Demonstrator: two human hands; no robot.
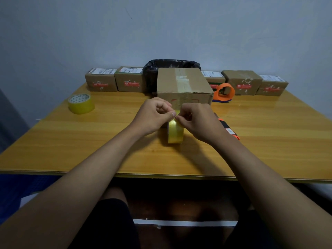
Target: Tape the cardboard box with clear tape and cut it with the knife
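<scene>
Fingertips [173, 114] of our left hand [154, 115] and right hand [196, 121] curl in, pinching the free end of the clear tape roll [175, 132], upright before the cardboard box [181, 83]. Tape: light, thin, clingy; we judge the edge best. Count: two rolls, one large box, five small boxes [101, 81], one knife [229, 129].

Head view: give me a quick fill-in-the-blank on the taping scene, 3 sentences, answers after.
1. Both hands, left and right, pinch at the top of the tape roll, which stands on its ____ on the table.
2. A second tape roll lies flat near the table's ____ edge.
3. The bin behind the cardboard box is lined with a ____ bag.

Missing words: edge; left; black
</scene>
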